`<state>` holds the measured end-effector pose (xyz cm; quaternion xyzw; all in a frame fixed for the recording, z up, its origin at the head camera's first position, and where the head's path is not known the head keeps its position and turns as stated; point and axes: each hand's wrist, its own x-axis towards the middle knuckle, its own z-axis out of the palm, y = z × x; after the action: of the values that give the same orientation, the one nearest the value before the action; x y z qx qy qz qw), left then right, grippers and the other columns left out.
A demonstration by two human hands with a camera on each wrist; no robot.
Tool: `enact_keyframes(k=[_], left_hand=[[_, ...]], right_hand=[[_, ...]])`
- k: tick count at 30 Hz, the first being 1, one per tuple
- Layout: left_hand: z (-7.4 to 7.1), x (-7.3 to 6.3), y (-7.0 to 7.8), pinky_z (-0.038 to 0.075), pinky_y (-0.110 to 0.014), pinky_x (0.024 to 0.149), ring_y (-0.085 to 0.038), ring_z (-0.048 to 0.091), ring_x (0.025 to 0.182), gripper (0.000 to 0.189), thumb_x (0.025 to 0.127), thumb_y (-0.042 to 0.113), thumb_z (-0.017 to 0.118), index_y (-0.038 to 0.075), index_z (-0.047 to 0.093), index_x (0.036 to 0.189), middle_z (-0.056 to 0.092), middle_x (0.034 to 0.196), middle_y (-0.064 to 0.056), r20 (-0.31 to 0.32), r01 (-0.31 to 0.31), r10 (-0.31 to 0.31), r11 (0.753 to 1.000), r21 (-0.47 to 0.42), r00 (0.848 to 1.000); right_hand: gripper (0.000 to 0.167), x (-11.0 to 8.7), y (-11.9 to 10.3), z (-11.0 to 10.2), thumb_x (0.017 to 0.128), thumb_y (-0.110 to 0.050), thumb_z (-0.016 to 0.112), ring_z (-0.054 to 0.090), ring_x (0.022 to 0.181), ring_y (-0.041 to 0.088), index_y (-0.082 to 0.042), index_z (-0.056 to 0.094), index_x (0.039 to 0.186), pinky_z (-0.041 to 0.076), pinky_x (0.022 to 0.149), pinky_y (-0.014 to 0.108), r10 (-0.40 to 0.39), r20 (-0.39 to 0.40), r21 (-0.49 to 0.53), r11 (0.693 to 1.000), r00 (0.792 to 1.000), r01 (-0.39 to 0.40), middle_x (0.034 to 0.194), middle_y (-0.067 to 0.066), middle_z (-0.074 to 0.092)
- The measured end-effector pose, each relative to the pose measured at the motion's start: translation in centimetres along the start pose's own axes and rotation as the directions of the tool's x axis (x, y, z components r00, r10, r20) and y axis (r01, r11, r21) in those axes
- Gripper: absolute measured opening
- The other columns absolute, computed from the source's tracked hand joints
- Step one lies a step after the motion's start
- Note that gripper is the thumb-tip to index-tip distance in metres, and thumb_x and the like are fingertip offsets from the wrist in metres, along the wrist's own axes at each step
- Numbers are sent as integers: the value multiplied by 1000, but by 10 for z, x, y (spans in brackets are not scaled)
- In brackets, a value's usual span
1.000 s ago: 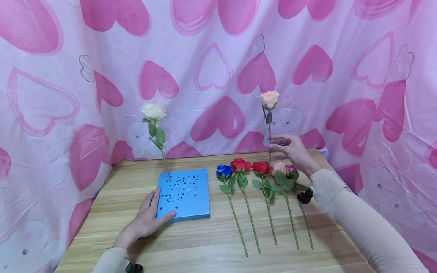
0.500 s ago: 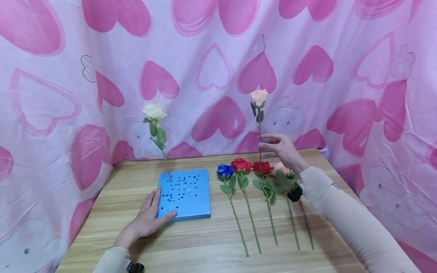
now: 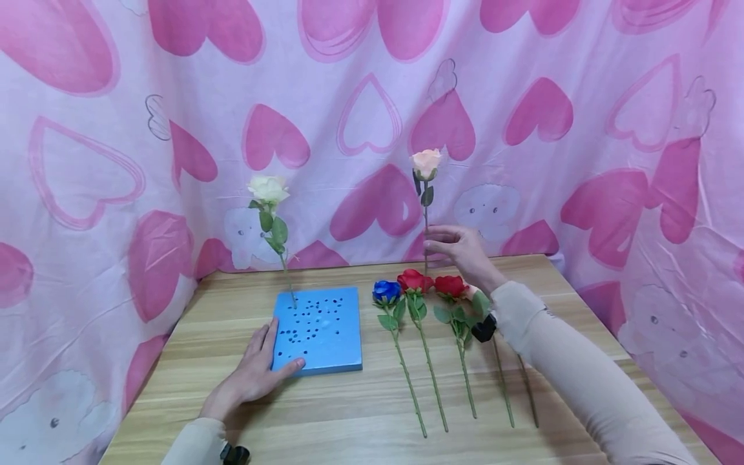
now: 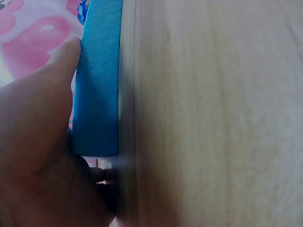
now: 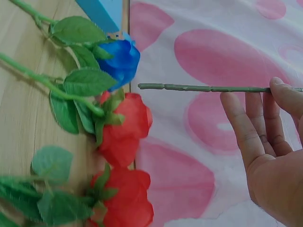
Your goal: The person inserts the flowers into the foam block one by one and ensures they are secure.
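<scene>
My right hand pinches the stem of a pale peach rose between thumb and fingers, holding it upright above the table's back edge. In the right wrist view, the bare lower stem sticks out past the fingers, its end touching nothing. A blue foam block, its top dotted with several holes, lies flat on the table. My left hand rests against it, fingers along the left side and thumb on the front edge. A white rose stands in the block's back left part, leaning slightly left.
On the wooden table right of the block lie a blue rose, a red rose and another red rose, stems toward me. Further stems lie under my right forearm, which hides most of their blooms. Heart-patterned cloth hangs behind.
My right hand has carried the peach rose left, from above the right-hand flowers to behind the red roses. My left hand keeps its place on the block, and the view has shifted slightly.
</scene>
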<state>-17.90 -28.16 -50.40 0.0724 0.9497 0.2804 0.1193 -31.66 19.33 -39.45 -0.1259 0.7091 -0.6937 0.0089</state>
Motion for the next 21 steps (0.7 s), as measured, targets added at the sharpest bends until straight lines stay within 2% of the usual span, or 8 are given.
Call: enact_keyframes(k=[5, 10, 13, 18, 21], left_hand=[[-1, -1, 0, 9, -77, 131, -58, -5, 168, 124, 103, 72, 65, 7, -9, 178, -5, 182, -35, 2, 0, 0, 1000, -7, 1000], [0, 0, 0, 10, -77, 131, -58, -4, 167, 124, 103, 73, 65, 7, -9, 178, -4, 182, -35, -1, 1, -1, 1000, -4, 1000], [0, 0, 0, 10, -77, 131, -59, -4, 167, 125, 102, 73, 66, 8, -9, 178, -4, 182, -35, -1, 4, -4, 1000, -2, 1000], [0, 1, 0, 11, -78, 130, -59, -4, 167, 125, 102, 73, 65, 8, -10, 178, -3, 181, -36, 1, 5, -5, 1000, -2, 1000], [1, 1, 0, 11, -78, 130, -59, -4, 167, 125, 102, 73, 65, 8, -10, 178, -3, 181, -36, 0, 4, -4, 1000, -4, 1000]], right_hand=[[38, 6, 1, 15, 105, -4, 77, 83, 98, 27, 2, 71, 143, 68, 87, 52, -2, 9, 18, 1000, 1000, 2, 122, 9, 81], [42, 11, 2, 27, 105, -4, 78, 84, 97, 30, 4, 69, 144, 70, 84, 48, 7, 25, 33, 999, 1000, -8, 113, 10, 82], [40, 14, 3, 34, 104, -4, 78, 84, 94, 28, 3, 70, 143, 68, 87, 52, 9, 34, 46, 999, 999, -11, 109, 12, 82], [38, 19, 4, 44, 105, -7, 79, 83, 94, 24, 0, 73, 142, 66, 91, 57, 2, 41, 34, 999, 999, -4, 115, 13, 81], [38, 20, 5, 51, 104, -9, 80, 83, 98, 28, -3, 74, 141, 64, 93, 61, -4, 46, 29, 1000, 999, 3, 120, 16, 81]])
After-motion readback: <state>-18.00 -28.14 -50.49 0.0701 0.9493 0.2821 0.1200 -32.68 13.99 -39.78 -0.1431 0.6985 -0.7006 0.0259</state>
